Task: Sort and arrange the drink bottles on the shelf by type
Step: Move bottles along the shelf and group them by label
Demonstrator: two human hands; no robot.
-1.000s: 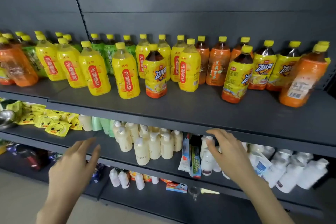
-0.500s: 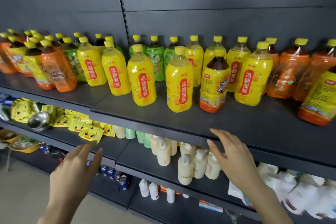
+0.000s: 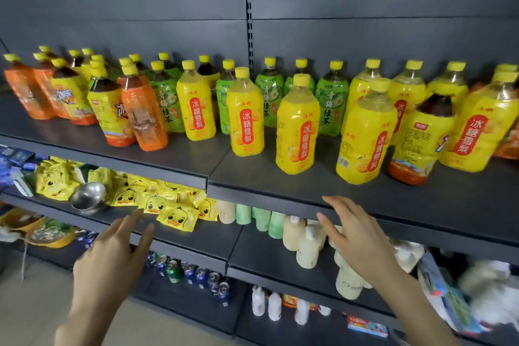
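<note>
A dark shelf [image 3: 280, 185] carries many yellow-capped drink bottles of mixed types. Yellow pear-drink bottles [image 3: 297, 126] stand in front, centre and right. Green tea bottles [image 3: 269, 95] line the back in the middle. Orange bottles [image 3: 143, 118] and dark iced-tea bottles [image 3: 111, 109] cluster at the left. One dark iced-tea bottle [image 3: 421, 137] stands among the yellow ones at the right. My left hand [image 3: 115, 255] hovers below the shelf, fingers straight, holding nothing. My right hand [image 3: 354, 233] is raised near the shelf's front edge, fingers spread, empty.
The shelf below holds yellow duck-printed packets [image 3: 157, 202], a steel bowl [image 3: 88, 196] and pale lotion bottles [image 3: 306, 244]. Drink cans [image 3: 196, 272] sit on the lowest shelf. A slotted upright [image 3: 247, 8] divides the grey back wall.
The view has swung left along the shelf, bringing more orange and iced-tea bottles into sight. Both hands stay empty and low in front of the shelf.
</note>
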